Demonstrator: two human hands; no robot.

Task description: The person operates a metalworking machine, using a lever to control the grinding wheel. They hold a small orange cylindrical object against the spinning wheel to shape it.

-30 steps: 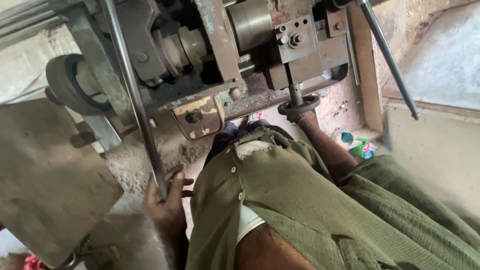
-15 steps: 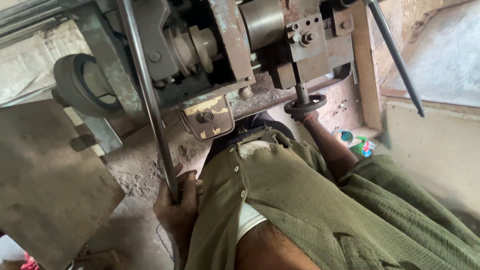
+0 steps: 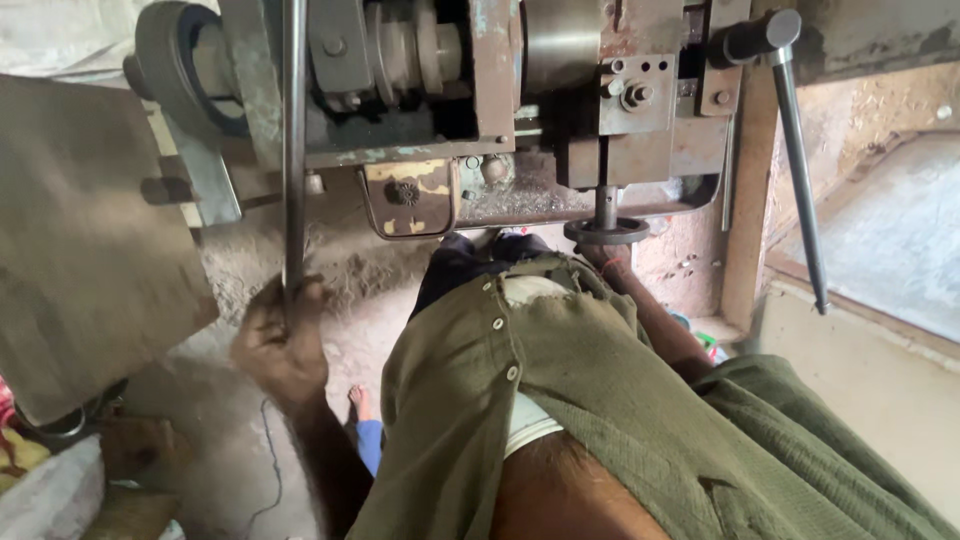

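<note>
I look down my olive button shirt (image 3: 600,400) at a rusty grey machine (image 3: 470,110) in front of me. My left hand (image 3: 280,345) is closed around the lower end of a long steel lever rod (image 3: 293,150) that rises up the machine's left side. My right hand (image 3: 610,258) reaches up under a small round handwheel (image 3: 606,231) below the machine's front; only a bit of the hand and wrist shows, so its grip is unclear. A second long rod with a dark knob (image 3: 795,170) hangs at the right, untouched.
A large flat metal plate (image 3: 80,240) stands at the left beside a dark pulley wheel (image 3: 165,60). A yellow-patched metal tag (image 3: 410,195) hangs under the machine. Dusty floor (image 3: 230,440) lies below, with my foot (image 3: 362,405) on it. A concrete ledge (image 3: 880,250) runs along the right.
The view has swung so the machine sits more squarely ahead. My left hand went from loosely touching the rod's lower end to gripping it; the rod now stands near vertical.
</note>
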